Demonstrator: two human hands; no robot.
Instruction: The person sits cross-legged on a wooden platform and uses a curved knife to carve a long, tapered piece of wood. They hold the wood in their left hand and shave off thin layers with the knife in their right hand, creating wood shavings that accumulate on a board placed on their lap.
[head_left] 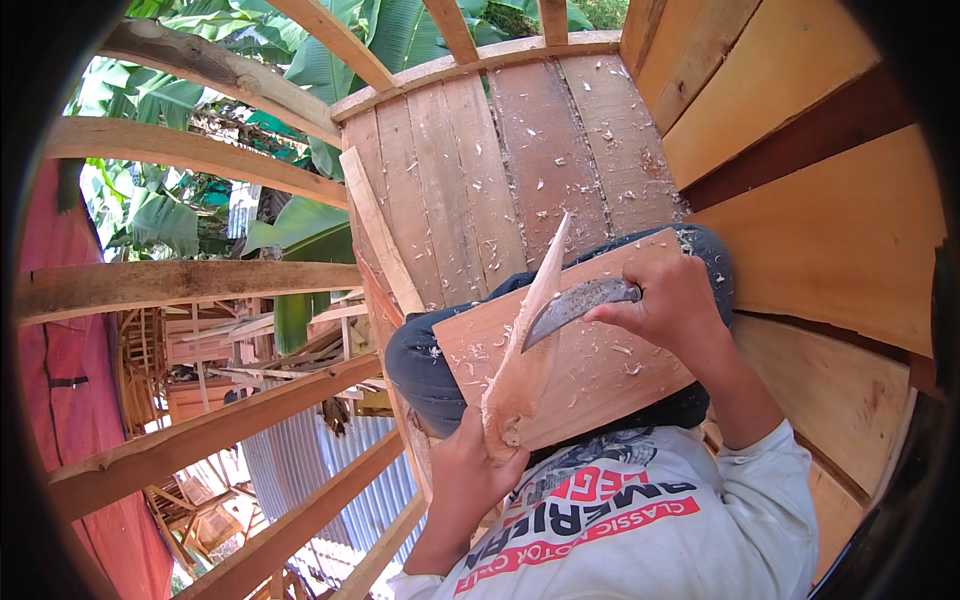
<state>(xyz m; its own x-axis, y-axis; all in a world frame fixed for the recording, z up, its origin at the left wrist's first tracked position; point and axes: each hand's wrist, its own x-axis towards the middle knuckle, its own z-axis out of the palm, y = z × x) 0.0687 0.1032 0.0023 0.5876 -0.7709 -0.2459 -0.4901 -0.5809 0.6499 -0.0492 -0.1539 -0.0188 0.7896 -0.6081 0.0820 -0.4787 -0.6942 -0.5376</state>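
In my left hand (472,463) is the thick lower end of a pale wood carving (520,390), which tapers to a thin point up and away from me. My right hand (668,303) grips a knife (578,307) with a broad, curved grey blade; its handle is hidden in my fist. The blade's tip lies against the right edge of the carving, near its middle. Under both rests a flat wooden board (610,365) across my lap, sprinkled with curled shavings.
Beyond my knees a plank floor (540,150) is strewn with shavings. A loose wooden strip (382,232) lies along its left side. Wooden rails (190,280) stand at the left, with banana leaves and corrugated metal sheets (310,460) outside. A plank wall (820,230) rises close on my right.
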